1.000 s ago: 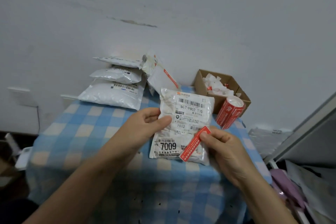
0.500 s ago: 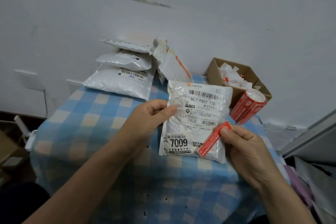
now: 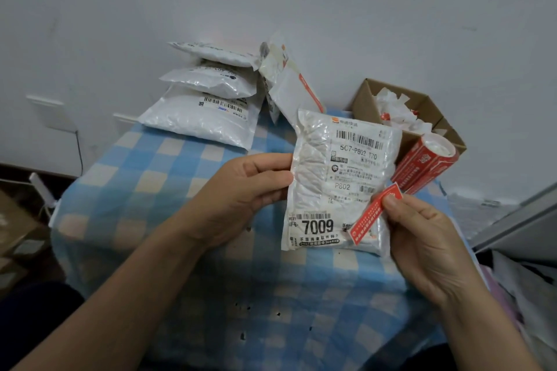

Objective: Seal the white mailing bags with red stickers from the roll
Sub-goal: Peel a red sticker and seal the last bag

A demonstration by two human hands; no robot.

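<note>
My left hand [image 3: 241, 193] pinches the left edge of a white mailing bag [image 3: 328, 166] with a printed label reading 7009, held up over the table. My right hand [image 3: 422, 238] pinches a long red sticker [image 3: 372, 217] by its upper end, with the sticker lying slantwise across the bag's lower right corner. The red sticker roll [image 3: 422, 166] leans against a cardboard box at the right, behind the bag.
A stack of white mailing bags [image 3: 199, 117] lies at the back of the blue checked tablecloth [image 3: 168, 178], with another bag [image 3: 289, 90] leaning beside it. The cardboard box [image 3: 370, 99] holds white paper scraps. A grey shelf edge [image 3: 512, 220] stands at the right.
Both hands have lifted the bag slightly, and the sticker stays pinched at its lower right corner. My view has shifted left, so everything sits further right in frame.
</note>
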